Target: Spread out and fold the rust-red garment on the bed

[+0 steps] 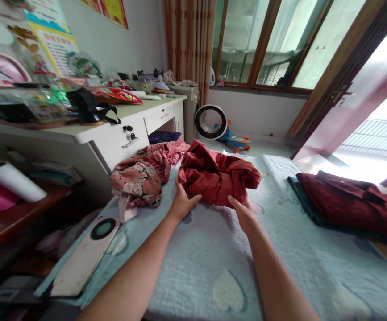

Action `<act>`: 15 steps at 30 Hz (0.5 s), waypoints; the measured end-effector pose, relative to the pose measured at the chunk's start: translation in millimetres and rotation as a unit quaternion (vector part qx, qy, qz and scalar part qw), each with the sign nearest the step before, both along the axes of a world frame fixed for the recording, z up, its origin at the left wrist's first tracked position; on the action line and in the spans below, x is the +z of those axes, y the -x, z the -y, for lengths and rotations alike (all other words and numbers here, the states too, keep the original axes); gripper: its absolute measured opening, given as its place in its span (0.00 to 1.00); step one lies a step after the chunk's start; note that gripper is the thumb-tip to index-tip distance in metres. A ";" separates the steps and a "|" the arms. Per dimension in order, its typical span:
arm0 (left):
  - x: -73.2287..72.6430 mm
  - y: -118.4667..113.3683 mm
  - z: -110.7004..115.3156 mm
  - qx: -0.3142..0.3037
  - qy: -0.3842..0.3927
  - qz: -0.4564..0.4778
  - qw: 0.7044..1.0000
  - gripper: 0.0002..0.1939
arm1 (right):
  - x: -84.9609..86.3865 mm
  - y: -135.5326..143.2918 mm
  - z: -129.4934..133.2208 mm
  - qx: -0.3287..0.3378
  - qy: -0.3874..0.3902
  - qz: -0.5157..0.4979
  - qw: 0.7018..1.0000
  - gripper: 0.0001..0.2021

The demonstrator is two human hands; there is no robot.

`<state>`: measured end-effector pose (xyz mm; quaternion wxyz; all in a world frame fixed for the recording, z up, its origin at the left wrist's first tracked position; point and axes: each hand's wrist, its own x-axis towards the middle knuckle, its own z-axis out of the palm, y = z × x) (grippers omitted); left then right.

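A bunched rust-red cloth garment is between my two hands, over the light blue bed cover. My left hand grips its near left side, thumb toward me and the other fingers hidden under the fabric. On the near right side, my right hand holds it the same way, with the thumb on top. Folds stand up along the garment's far edge; its exact kind I cannot make out. Just left of it lies a heap of crumpled patterned clothes, floral and pink-red.
Folded dark red cloth lies at the bed's right side. A phone rests at the left edge. Beyond stand a cluttered white desk, a washing machine with its round door open and a blue ride-on toy.
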<state>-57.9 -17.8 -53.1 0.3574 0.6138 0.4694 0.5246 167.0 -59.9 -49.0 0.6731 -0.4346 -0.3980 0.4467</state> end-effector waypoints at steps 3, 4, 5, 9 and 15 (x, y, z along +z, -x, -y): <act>-12.4 -0.7 -3.7 0.039 -0.028 -0.130 0.990 0.59 | -4.6 -1.0 -1.3 -0.014 -0.008 0.031 0.999 0.30; -14.5 -0.4 -5.3 0.055 -0.039 -0.158 0.985 0.56 | -4.2 -1.2 -1.4 -0.009 -0.004 0.027 1.000 0.30; -15.3 0.0 -6.9 0.068 -0.046 -0.177 0.981 0.53 | -2.9 -1.2 -1.5 -0.003 0.000 0.017 1.000 0.30; -6.4 3.2 -10.4 0.106 -0.050 -0.142 0.983 0.38 | 9.6 -1.4 -0.9 0.019 -0.023 -0.077 0.997 0.27; 10.0 -0.6 -7.2 0.104 -0.047 0.048 0.992 0.27 | 19.7 -13.3 0.4 0.032 -0.038 -0.134 0.990 0.22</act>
